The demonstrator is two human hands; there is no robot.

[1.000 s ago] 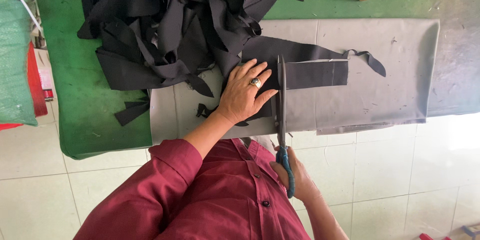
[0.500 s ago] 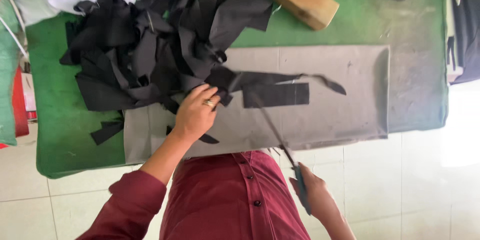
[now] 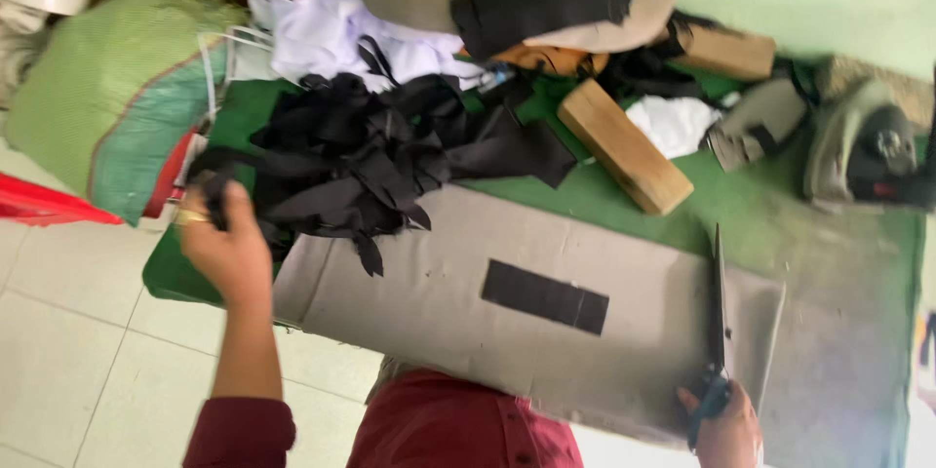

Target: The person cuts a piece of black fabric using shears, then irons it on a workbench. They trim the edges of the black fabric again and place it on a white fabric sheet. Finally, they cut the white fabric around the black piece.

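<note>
My left hand [image 3: 226,246], with a ring on one finger, is closed on a black fabric strip at the left edge of a heap of black fabric pieces [image 3: 375,161]. My right hand [image 3: 726,421] grips the blue handles of long scissors [image 3: 719,317], whose blades lie flat and point away from me over the grey cardboard sheet [image 3: 439,317]. A cut black rectangle of fabric [image 3: 545,296] lies alone on the cardboard between my hands.
A green mat [image 3: 770,214] covers the surface. On it lie a wooden block [image 3: 624,146], a second block [image 3: 726,52], white cloth [image 3: 341,34] and an iron-like tool [image 3: 868,151]. A green sack [image 3: 117,97] stands left. White floor tiles lie below.
My left hand has moved left, off the cardboard, onto the pile's edge. The scissors have swung right, away from the cut piece, which now lies free. The view has shifted.
</note>
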